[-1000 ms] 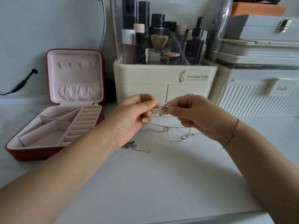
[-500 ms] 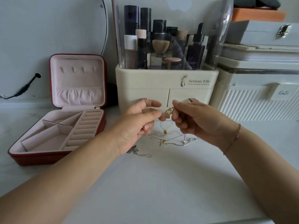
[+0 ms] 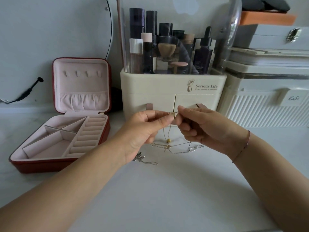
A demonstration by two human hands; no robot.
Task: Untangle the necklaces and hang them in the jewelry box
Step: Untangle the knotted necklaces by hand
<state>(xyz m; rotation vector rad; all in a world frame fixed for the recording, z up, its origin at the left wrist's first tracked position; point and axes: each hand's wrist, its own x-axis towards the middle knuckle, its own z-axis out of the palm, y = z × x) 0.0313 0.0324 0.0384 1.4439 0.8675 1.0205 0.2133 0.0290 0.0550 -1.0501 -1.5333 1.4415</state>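
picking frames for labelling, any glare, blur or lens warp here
Head view: soft even light, faint shadows under the left hand and right hand. Head view: pale glare on the clear cover, which the wide lens bows. Head view: sharp overall, though the gold necklace both hands pinch is too fine to trace.

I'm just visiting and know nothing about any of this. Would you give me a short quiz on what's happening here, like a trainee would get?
1. True or false: the jewelry box is closed.
2. Both the left hand and the right hand pinch: A) a gold necklace, B) a makeup brush, C) a bottle.
3. Fill in: the silver chains lie on the ____.
Key: 1 false; 2 A; 3 table.
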